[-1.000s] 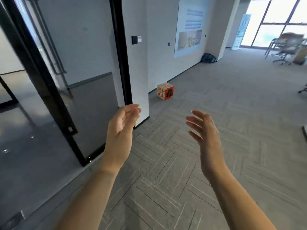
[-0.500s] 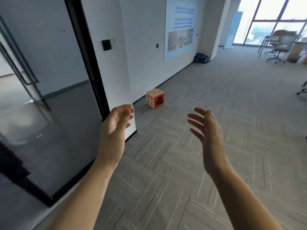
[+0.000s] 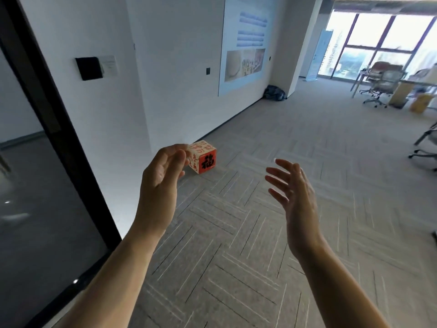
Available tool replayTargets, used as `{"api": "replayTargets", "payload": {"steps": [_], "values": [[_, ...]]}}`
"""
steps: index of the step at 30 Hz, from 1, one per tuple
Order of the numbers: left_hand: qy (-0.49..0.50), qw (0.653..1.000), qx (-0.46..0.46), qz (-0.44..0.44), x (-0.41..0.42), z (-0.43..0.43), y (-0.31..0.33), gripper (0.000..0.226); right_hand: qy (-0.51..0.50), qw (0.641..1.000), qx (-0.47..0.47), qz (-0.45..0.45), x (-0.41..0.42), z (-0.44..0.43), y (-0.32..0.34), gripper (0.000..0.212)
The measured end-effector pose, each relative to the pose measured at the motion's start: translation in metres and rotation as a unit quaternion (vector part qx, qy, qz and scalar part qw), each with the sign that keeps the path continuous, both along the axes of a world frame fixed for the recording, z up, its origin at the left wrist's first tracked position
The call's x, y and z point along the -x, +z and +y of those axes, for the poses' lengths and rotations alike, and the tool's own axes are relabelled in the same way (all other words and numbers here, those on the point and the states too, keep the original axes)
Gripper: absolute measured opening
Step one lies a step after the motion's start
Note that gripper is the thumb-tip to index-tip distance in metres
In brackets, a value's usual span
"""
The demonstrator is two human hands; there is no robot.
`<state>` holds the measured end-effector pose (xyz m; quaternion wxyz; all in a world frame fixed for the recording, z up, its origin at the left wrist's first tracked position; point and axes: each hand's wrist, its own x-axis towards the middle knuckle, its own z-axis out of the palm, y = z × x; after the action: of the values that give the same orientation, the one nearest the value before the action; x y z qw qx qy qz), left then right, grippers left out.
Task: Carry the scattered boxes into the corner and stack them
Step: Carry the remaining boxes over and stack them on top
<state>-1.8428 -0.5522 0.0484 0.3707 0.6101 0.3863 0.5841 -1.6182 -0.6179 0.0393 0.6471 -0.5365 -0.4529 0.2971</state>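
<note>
Box (image 3: 204, 158) sits on the floor (image 3: 260, 233) close to the wall (image 3: 170, 91), ahead of both hands. Small printed cube, looks like light card: stiff enough but crushable, probably not slippery. Best taken with palms on two opposite side faces. Left hand (image 3: 163, 176) overlaps it in view and seems short of it, grip loose and empty. Right hand (image 3: 293, 188) has fingers spread, grip wide and empty. Red face reads 福 in black; the red script on the cream faces is unreadable, and the poster (image 3: 246, 46) text is blurred
</note>
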Motion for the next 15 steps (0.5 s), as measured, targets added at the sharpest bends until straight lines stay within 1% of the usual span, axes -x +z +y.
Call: {"api": "replayTargets", "payload": {"steps": [3,6,8,11,15], "values": [[-0.016,1.000,0.000,0.008,-0.044,0.079,0.007,0.049,-0.020,1.000,0.001,0.008,-0.046,0.070,0.006,0.070],[-0.016,1.000,-0.006,0.014,-0.085,0.151,0.010,0.049,-0.033,0.999,-0.006,0.011,-0.092,0.138,0.007,0.064],[-0.006,1.000,-0.008,0.014,-0.111,0.201,0.008,0.051,-0.037,0.999,-0.009,0.012,-0.122,0.189,0.004,0.064],[0.018,0.999,-0.018,0.025,-0.152,0.278,-0.002,0.055,-0.019,1.000,-0.016,0.009,-0.165,0.273,-0.005,0.069],[0.044,0.999,-0.009,0.024,-0.209,0.373,-0.016,0.055,0.016,1.000,-0.016,0.019,-0.224,0.383,-0.018,0.063]]}}
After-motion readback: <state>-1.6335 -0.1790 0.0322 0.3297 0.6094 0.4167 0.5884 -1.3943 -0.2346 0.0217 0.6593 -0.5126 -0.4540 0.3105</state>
